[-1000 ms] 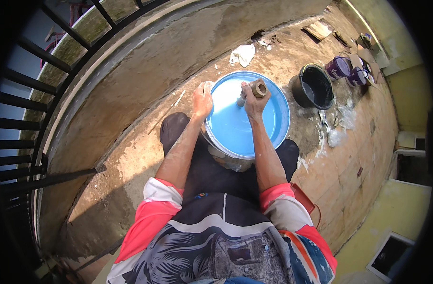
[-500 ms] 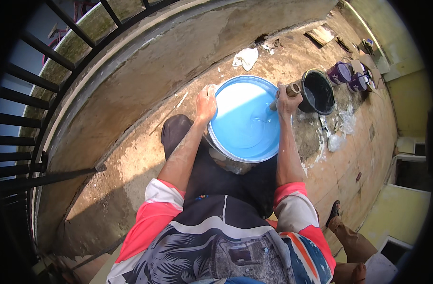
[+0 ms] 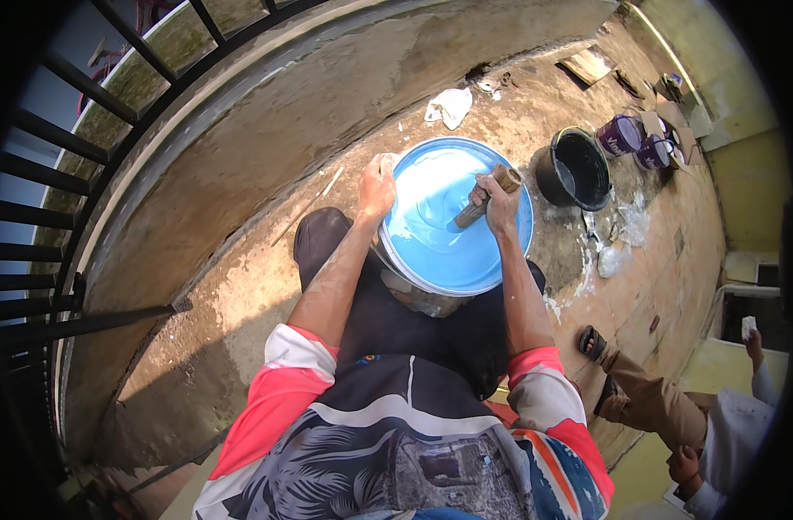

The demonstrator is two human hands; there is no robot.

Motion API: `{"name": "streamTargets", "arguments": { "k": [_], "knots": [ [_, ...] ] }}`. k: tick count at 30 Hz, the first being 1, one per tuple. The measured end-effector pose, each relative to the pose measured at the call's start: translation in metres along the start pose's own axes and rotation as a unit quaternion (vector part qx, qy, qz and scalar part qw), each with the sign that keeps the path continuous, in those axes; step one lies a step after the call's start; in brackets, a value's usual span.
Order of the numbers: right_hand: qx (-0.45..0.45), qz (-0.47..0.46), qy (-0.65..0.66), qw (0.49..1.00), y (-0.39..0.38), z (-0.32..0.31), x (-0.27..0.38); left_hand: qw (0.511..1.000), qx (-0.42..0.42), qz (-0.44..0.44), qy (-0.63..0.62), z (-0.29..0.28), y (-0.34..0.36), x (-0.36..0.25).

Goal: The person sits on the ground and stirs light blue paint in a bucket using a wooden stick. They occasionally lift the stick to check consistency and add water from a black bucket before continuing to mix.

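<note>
A round white bucket (image 3: 408,274) of light blue paint (image 3: 427,195) stands between my knees, partly in sunlight. My left hand (image 3: 378,185) is closed on its left rim. In my right hand (image 3: 499,204) is a thick brown stick (image 3: 471,214), gripped near its top. The stick leans over the right half of the bucket, and its lower end is hidden in the paint. Swirl marks show on the paint's surface around it.
Right of the paint stands a black bucket (image 3: 573,169), with purple paint pails (image 3: 619,136) farther back. A white cloth (image 3: 449,107) and clear plastic bags (image 3: 616,260) lie on the floor. A low wall (image 3: 240,147) curves along the left. Another person's legs (image 3: 656,399) are at the lower right.
My right hand has moved the stick left through the paint, away from the right rim. My left hand stays on the rim. The other person has come farther into view.
</note>
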State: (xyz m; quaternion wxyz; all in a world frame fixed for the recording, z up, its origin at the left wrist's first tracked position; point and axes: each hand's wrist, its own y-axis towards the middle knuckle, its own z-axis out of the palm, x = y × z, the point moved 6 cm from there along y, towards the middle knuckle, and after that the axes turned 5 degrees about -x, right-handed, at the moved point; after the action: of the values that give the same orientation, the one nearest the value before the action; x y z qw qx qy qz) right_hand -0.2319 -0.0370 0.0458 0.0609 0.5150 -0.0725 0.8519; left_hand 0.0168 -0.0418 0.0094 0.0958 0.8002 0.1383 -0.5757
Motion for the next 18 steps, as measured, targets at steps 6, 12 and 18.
{"name": "streamTargets", "arguments": {
  "k": [6,12,18],
  "knots": [
    [-0.121,-0.191,-0.171,0.959,0.026,-0.014,0.037,1.0,-0.007,0.005,-0.007,-0.001,0.006,0.006],
    [-0.173,-0.227,-0.001,0.959,0.029,0.003,0.014,1.0,-0.002,0.004,-0.007,0.003,0.004,-0.001],
    [0.019,-0.038,-0.034,0.998,-0.007,0.033,-0.009,1.0,-0.002,0.01,-0.023,0.002,0.006,0.013]
  ]
}}
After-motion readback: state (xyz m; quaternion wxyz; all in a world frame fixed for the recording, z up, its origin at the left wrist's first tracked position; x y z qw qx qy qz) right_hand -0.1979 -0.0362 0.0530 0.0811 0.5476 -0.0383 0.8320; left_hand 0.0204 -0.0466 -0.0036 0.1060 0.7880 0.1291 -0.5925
